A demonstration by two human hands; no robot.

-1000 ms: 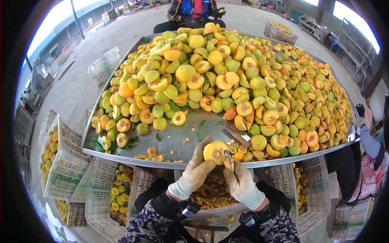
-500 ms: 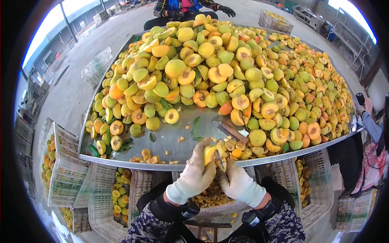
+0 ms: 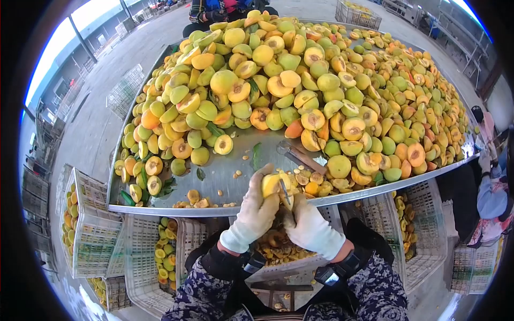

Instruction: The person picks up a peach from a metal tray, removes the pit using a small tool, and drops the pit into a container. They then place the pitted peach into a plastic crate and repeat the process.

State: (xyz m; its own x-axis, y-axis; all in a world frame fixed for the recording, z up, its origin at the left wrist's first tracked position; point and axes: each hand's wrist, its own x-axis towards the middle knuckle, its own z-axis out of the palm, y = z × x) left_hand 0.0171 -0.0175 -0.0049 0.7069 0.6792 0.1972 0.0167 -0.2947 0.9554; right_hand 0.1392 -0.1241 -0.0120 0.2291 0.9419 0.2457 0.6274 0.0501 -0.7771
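My gloved left hand [image 3: 254, 211] grips a yellow peach half [image 3: 272, 184] just past the table's near edge. In my right hand [image 3: 312, 227], also gloved, is a pitting knife [image 3: 284, 189]; its narrow metal blade lies against the cut side of the peach. Most of its handle is hidden in my fingers. Beyond my hands, a big heap of halved peaches [image 3: 289, 76] covers much of the metal table [image 3: 227, 163]. A flat wooden-handled tool [image 3: 304, 159] rests on the table beside small scraps and stones.
Below the table edge, a crate of peach scraps [image 3: 284, 251] sits between my knees. Plastic crates with peaches stand at left [image 3: 96, 235] and right [image 3: 425, 230]. One person [image 3: 230, 9] sits across the table; another person [image 3: 492, 198] is at the right.
My hands have risen slightly, and the peach half has turned so more of its cut face shows beside the blade. The view has shifted a little upward over the table.
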